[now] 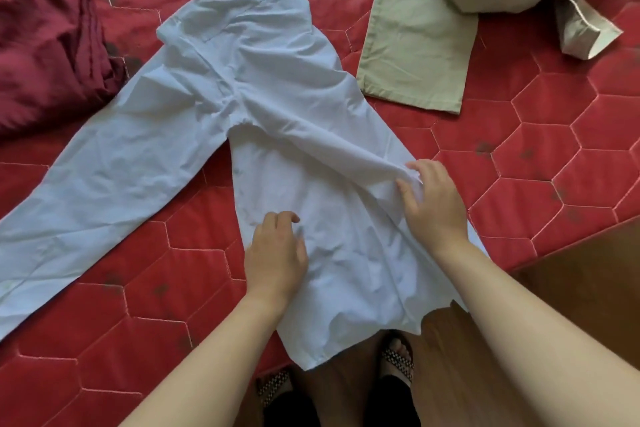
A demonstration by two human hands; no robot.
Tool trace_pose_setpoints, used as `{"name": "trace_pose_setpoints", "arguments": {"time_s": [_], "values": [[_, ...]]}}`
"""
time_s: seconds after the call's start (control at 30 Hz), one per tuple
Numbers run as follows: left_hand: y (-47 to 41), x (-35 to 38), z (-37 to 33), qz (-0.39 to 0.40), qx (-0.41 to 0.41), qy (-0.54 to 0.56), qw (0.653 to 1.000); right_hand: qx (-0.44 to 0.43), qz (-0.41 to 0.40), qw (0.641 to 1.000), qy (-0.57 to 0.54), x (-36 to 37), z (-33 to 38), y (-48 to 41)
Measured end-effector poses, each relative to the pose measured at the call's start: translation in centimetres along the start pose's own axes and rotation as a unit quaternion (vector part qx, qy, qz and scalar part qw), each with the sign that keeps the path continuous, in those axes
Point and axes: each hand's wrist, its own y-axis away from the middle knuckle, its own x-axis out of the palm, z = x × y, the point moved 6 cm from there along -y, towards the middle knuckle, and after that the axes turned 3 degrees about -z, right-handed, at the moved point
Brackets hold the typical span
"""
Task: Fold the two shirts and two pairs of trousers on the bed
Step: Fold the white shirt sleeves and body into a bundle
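White shirt [277,107] pinched in right hand [433,204] grip; left hand [277,250] loosely curled on it.

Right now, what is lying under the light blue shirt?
The light blue shirt lies on the red quilted bed cover. Its lower edge hangs past the bed over the wooden floor. Anything else beneath it is covered.

1. A pale blue shirt [263,87] lies spread on the red quilted bed [554,135], one sleeve stretched to the left.
2. The left hand [277,253] rests flat on the shirt's lower part.
3. The right hand [433,204] pinches a fold of the shirt's cloth.
4. A dark red garment [52,55] lies bunched at the left.
5. A beige garment [433,28] lies at the upper right.
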Motion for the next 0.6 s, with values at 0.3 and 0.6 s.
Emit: {"name": "trace_pose_setpoints", "arguments": {"time_s": [0.3, 0.6], "values": [[2.1, 3.3, -4.9, 0.029, -0.009, 0.1, 0.994, 0.021, 0.029, 0.999, -0.039, -3.0, -3.4, 4.1], [0.1, 4.2, -8.0, -0.004, -0.085, 0.174, 0.981, -0.024, 0.219, 0.974, 0.045, -2.2, -5.7, 3.0]]}}
